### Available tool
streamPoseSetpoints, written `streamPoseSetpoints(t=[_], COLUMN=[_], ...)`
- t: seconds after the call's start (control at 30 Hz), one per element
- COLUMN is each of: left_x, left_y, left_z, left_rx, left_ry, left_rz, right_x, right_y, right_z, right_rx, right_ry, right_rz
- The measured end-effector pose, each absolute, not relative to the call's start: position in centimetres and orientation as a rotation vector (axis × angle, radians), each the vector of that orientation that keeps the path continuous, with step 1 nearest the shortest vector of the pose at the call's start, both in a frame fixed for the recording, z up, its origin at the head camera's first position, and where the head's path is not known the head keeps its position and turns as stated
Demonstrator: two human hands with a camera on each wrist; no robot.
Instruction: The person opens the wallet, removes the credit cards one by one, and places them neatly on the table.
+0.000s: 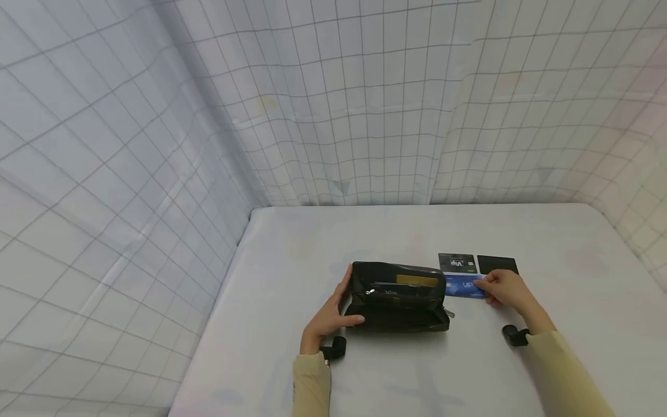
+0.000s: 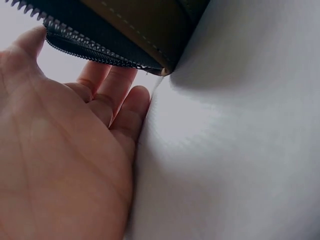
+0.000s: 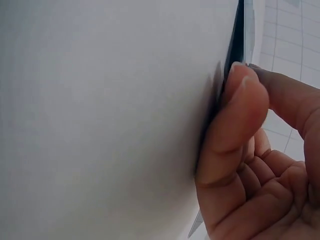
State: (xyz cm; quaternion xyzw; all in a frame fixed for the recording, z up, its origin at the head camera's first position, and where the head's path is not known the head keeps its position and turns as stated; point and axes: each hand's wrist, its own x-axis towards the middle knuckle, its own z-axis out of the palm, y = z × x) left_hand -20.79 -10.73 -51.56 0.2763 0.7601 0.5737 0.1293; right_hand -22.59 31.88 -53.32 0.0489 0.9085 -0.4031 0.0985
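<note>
Fingers first. My right hand [image 1: 513,289] pinches the edge of a blue card [image 1: 461,285] between thumb and fingers; the right wrist view shows that edge tipped slightly off the surface [image 1: 281,260]. My left hand [image 1: 325,318] has its thumb and fingers spread apart across the left end of the purse [image 1: 401,321], thumb against the near flap.

The blue card lies just beside the purse's right end; I cannot tell whether they touch. Risk noted: with so little edge pinched, the card could slip and drop flat. A black card [image 1: 457,263], close along its far side, could be dragged along if the lift runs low. A dark card [image 1: 497,264], farther right of the purse, is less exposed.

The purse gapes, zip teeth bare. In my judgement its soft walls could fold if the left thumb eases, narrowing the mouth. The zip pull [image 1: 449,313] at its right end could snag a card passing low.
</note>
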Motion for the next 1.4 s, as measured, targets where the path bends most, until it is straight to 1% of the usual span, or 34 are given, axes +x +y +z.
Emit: streamPoseSetpoints(t=[0.83, 1.13, 1.4], left_x=[-20.82, -20.83, -20.76], left_y=[-10.67, -10.57, -10.55], left_z=[-51.77, -51.74, -51.66], left_rx=[0.822, 0.806, 0.805], left_ry=[2.173, 2.159, 2.170], left_rz=[1.689, 1.714, 1.708], right_x=[-23.01, -22.71, -22.56], right_y=[31.53, 31.35, 31.30], right_z=[-52.60, -52.43, -52.59], right_rx=[0.112, 0.078, 0.102], right_ry=[2.628, 2.657, 2.668], right_rz=[-1.144, -1.143, -1.158])
